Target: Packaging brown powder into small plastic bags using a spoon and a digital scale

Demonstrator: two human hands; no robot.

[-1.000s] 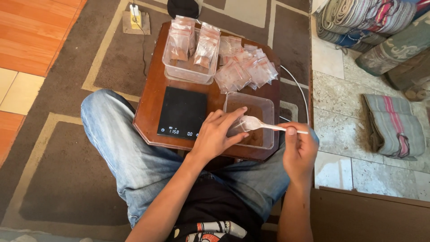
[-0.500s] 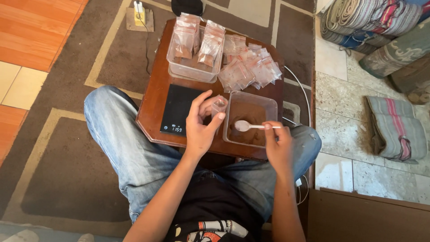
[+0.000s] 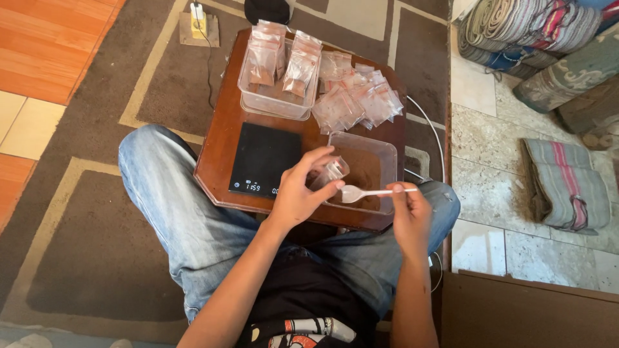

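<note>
Pinching a small clear bag (image 3: 330,173) in left hand (image 3: 303,193), right hand (image 3: 407,216) gripping white spoon (image 3: 367,193), over tub of brown powder (image 3: 364,169)

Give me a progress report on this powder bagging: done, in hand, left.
Done: filled bags stand in the clear tub at the far end of the table. In hand: the left hand holds a small clear bag open while the right hand brings a white spoon. Left: brown powder in the tray, and a pile of loose bags.
</note>
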